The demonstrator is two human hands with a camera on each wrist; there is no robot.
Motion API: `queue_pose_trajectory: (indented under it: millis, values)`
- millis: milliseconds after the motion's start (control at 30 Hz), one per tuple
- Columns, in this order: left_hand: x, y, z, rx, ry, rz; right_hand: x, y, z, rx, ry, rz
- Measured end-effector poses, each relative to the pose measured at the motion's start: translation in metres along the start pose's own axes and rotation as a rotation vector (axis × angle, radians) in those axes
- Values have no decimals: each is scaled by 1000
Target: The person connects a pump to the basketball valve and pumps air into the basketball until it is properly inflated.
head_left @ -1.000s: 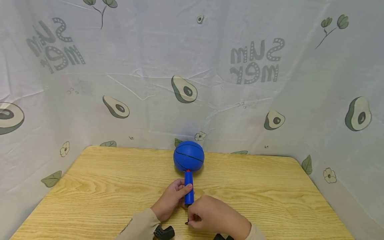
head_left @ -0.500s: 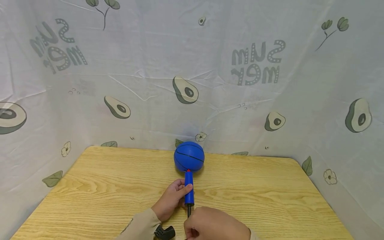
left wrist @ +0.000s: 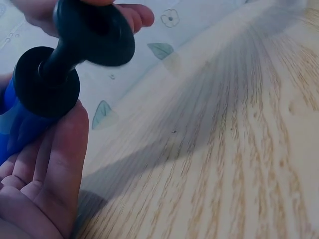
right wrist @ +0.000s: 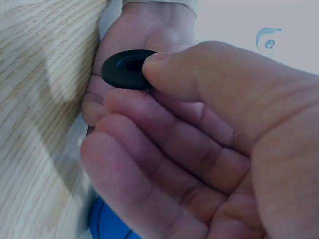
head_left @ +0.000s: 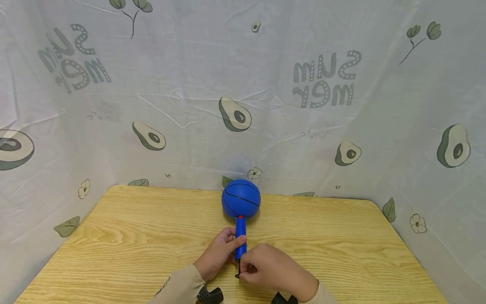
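Observation:
A small blue ball [head_left: 241, 196] with black seam lines sits near the far edge of the table. The red tip [head_left: 240, 217] of a blue hand pump [head_left: 241, 228] meets its near side. Around the pump's barrel my left hand [head_left: 219, 251] is curled, thumb on top. My right hand [head_left: 275, 268] pinches the round black handle [right wrist: 117, 72] at the pump's near end between thumb and finger. In the left wrist view, a short stretch of black rod [left wrist: 59, 64] shows between the barrel's end cap [left wrist: 42, 89] and the handle.
The wood-grain table [head_left: 341, 245] extends to both sides of the hands. Behind it hangs a pale curtain [head_left: 190, 63] printed with avocados and leaves, close behind the ball. Black devices [head_left: 210, 295] sit at both wrists.
My right hand drew the pump handle out towards me, then pushed it back in close to the barrel. The left hand keeps its grip; ball and pump have shifted slightly right.

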State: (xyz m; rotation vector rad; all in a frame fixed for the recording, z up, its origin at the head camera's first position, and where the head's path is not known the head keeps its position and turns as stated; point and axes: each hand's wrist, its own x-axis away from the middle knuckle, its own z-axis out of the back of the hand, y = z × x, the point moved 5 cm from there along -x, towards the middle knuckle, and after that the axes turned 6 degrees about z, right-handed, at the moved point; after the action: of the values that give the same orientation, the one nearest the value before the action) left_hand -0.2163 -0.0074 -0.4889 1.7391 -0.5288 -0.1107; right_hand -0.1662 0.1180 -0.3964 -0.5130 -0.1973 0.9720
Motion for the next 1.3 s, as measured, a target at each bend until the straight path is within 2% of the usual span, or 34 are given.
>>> queue_pose_trajectory:
  millis: [200, 600, 700, 800, 1100, 1300]
  values:
    - [0, 0, -1, 15, -26, -4, 2, -2, -2, 16, -63, 37]
    - [1, 0, 2, 12, -19, 3, 6, -26, -20, 42, -283, 163]
    - [1, 1, 1, 13, -15, 1, 6, -29, -20, 42, -297, 161]
    - [0, 1, 1, 19, -4, -2, 7, -25, -18, 16, -271, 122]
    - [0, 1, 1, -1, 17, 0, 1, -3, -4, 12, -81, 30]
    - [-1, 0, 2, 12, 8, -8, -1, 5, 0, -3, -34, -8]
